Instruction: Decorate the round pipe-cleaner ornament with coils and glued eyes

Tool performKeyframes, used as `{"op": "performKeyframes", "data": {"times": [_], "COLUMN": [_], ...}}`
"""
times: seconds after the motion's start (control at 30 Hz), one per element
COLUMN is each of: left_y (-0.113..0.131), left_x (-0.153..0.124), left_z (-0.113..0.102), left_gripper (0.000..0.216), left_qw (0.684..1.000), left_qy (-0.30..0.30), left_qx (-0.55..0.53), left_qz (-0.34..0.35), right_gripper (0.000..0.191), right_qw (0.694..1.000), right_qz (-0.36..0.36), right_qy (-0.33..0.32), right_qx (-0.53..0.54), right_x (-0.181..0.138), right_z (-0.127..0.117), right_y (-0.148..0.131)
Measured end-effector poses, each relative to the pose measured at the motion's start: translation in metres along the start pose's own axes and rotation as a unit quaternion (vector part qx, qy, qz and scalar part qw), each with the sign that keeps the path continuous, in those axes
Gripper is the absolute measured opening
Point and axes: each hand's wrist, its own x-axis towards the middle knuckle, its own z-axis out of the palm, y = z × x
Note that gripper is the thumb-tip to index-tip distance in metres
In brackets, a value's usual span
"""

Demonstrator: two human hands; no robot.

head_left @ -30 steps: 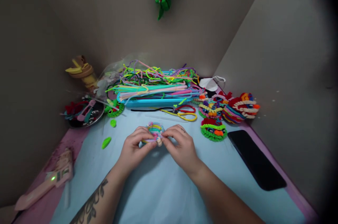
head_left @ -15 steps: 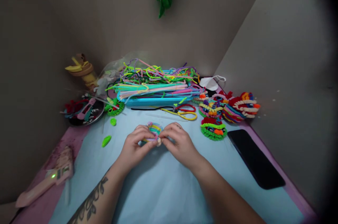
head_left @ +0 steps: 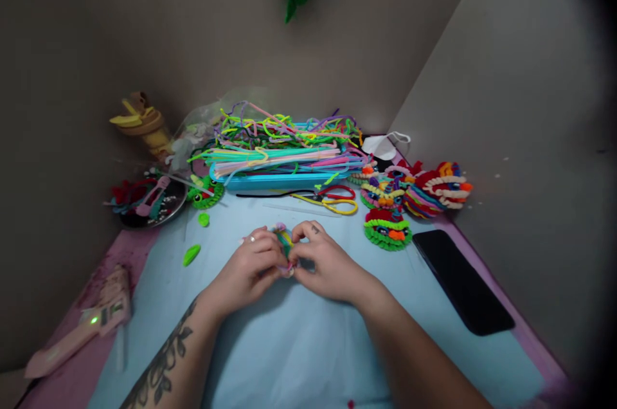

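Observation:
Between my two hands is a small pastel pipe-cleaner piece (head_left: 285, 236), with pink, yellow, green and blue strands showing. My left hand (head_left: 251, 264), a ring on one finger, closes on its left side and hides much of it. On the other side, my right hand (head_left: 325, 261) pinches the lower right edge with thumb and fingertips. A pale tip and a bit of pink show below the fingers. Both hands are just above the blue table cover (head_left: 299, 345).
Behind is a blue tray (head_left: 284, 182) heaped with pipe cleaners, with scissors (head_left: 332, 200) before it. A phone (head_left: 463, 280) and pipe-cleaner figures (head_left: 387, 230) lie right. Left are a lit glue gun (head_left: 91, 325), a metal bowl (head_left: 168, 209) and green pieces (head_left: 191, 254).
My left hand has rolled further over the pipe-cleaner piece, and the piece has tilted between the hands. A small dark red bit now shows at the bottom edge. The whole view has shifted slightly.

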Motion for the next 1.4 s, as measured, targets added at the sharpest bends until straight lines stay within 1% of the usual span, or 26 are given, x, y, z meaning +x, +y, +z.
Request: {"op": "performKeyframes", "data": {"times": [0.1,0.23,0.37,0.57,0.63,0.67,0.8,0.87,0.97,1.07,1.13,1.27,1.4], "left_y": [0.0,0.0,0.002,0.003,0.0,-0.001,-0.006,-0.007,-0.008,-0.01,-0.011,-0.012,-0.014], "left_x": [-0.001,-0.003,-0.002,-0.001,-0.001,-0.001,-0.002,-0.002,-0.003,-0.005,-0.006,-0.006,-0.006], "left_z": [0.0,0.0,0.0,0.0,-0.002,-0.003,-0.007,-0.007,-0.006,-0.004,-0.003,-0.002,0.0], "left_gripper": [0.014,0.017,0.019,0.019,0.015,0.012,0.003,0.003,0.005,0.005,0.004,0.005,0.012], "left_qw": [0.999,0.997,0.995,0.996,0.998,0.999,0.994,0.989,0.984,0.979,0.976,0.965,0.937], "left_qy": [-0.023,-0.039,-0.052,-0.055,-0.031,-0.008,0.094,0.12,0.127,0.127,0.124,0.118,0.141], "left_qx": [0.04,0.072,0.077,0.065,0.05,0.037,-0.029,-0.06,-0.101,-0.135,-0.155,-0.2,-0.272], "left_qz": [-0.003,-0.011,-0.019,-0.012,-0.015,-0.018,-0.041,-0.055,-0.074,-0.089,-0.095,-0.12,-0.168], "right_gripper": [0.016,0.016,0.01,0.012,0.01,0.009,0.021,0.025,0.026,0.017,0.015,0.016,0.017], "right_qw": [1.0,0.998,0.997,0.997,0.998,0.999,0.998,0.995,0.988,0.984,0.986,0.991,0.993], "right_qz": [-0.005,-0.01,-0.027,-0.038,-0.024,-0.015,0.003,0.01,0.033,0.029,0.011,-0.017,-0.047], "right_qy": [-0.019,-0.029,-0.036,-0.053,-0.039,-0.026,0.036,0.058,0.096,0.115,0.11,0.092,0.077], "right_qx": [-0.02,-0.049,-0.056,-0.044,-0.033,-0.024,0.043,0.08,0.12,0.13,0.125,0.099,0.073], "right_x": [0.0,0.001,0.002,0.004,0.004,0.004,0.005,0.005,0.005,0.006,0.006,0.006,0.006], "right_z": [0.0,0.002,0.003,0.003,0.002,0.002,-0.001,-0.001,-0.001,0.0,0.0,-0.003,-0.007], "right_y": [0.0,0.002,0.002,0.003,0.003,0.003,0.003,0.003,0.004,0.006,0.006,0.003,0.002]}}
